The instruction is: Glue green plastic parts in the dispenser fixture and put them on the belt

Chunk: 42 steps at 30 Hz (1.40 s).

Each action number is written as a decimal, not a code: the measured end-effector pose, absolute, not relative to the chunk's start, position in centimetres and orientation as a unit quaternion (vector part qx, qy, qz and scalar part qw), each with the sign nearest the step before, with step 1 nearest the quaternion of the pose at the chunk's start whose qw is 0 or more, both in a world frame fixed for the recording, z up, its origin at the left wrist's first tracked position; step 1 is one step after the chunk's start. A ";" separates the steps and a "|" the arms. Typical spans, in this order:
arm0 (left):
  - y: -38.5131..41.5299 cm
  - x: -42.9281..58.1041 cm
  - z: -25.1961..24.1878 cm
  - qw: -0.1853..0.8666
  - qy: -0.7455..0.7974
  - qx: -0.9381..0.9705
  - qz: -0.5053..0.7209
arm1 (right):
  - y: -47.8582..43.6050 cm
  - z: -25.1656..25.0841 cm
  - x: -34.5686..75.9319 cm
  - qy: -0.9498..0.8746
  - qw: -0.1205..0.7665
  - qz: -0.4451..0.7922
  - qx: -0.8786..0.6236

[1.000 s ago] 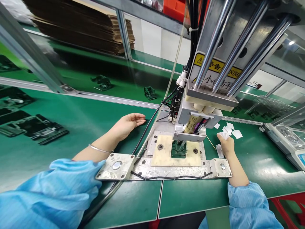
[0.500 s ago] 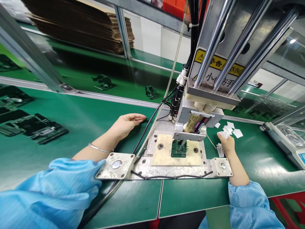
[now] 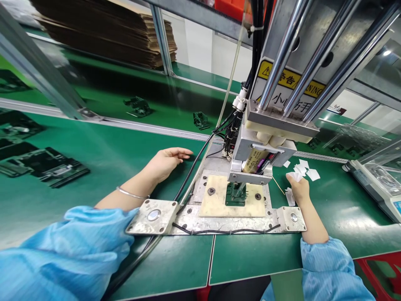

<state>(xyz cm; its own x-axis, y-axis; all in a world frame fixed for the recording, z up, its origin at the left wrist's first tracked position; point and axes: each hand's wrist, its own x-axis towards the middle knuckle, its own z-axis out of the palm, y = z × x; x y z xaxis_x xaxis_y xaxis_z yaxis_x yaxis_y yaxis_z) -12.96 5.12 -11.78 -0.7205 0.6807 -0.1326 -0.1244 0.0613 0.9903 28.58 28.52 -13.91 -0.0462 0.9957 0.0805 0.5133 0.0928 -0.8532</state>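
Note:
My left hand (image 3: pixel 167 163) rests on the green bench left of the press, its fingers stretched out and empty. Beyond the right side of the press, my right hand (image 3: pixel 300 190) is closed, with a small white paper piece (image 3: pixel 295 176) at its fingertips. More white paper pieces (image 3: pixel 312 174) lie scattered around it. In the middle, a green circuit board (image 3: pixel 232 195) sits in the cream fixture plate (image 3: pixel 213 207), under the lowered press head (image 3: pixel 249 177). The press head partly covers the board.
Metal blocks with round buttons, a left one (image 3: pixel 166 209) and a right one (image 3: pixel 290 211), flank the fixture. Cables (image 3: pixel 188 184) run past my left hand. Stacked circuit boards (image 3: pixel 53 167) lie at far left. A scale (image 3: pixel 380 184) stands at right.
The fingers of my left hand have shifted slightly and look a little more spread. My right hand stays in place, and the press head remains down on the board.

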 end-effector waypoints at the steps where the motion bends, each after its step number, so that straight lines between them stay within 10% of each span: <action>1: 5.1 -13.0 -11.8 0.307 0.660 0.210 0.652 | 28.5 -13.9 28.6 -0.643 0.363 0.332 -0.587; 42: 5.1 -13.0 -12.0 0.309 0.664 0.254 0.632 | 28.1 -13.2 28.3 -0.638 0.365 0.323 -0.597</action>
